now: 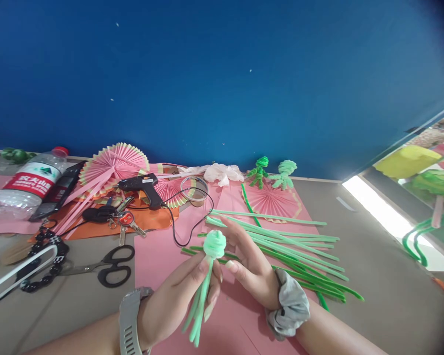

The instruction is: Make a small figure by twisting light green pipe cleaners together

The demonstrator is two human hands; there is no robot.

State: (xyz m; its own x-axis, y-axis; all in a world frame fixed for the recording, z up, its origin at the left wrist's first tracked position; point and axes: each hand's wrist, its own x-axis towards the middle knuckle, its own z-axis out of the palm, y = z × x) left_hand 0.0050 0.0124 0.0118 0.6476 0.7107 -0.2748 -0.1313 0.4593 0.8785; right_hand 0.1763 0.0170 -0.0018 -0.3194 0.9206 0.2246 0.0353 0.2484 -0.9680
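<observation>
My left hand (181,283) grips a light green pipe cleaner figure (214,244) just below its round coiled head, with several loose stems hanging down from the grip. To the right of that head, my right hand (249,264) is held with its fingers apart, holding nothing. Behind and beside it lie pale green pipe cleaners (292,239) and darker green pipe cleaners (318,286), spread over pink paper (163,296). Two finished-looking twisted figures, a dark green figure (259,172) and a light green figure (284,174), stand against the blue panel.
Left of my hands lie scissors (114,266), a black glue gun (142,187), keys (128,220) and a beaded loop (55,264). Pink paper fans (114,165), a plastic bottle (31,180) and a roll of tape (194,189) stand further back. A blue panel (207,88) rises behind.
</observation>
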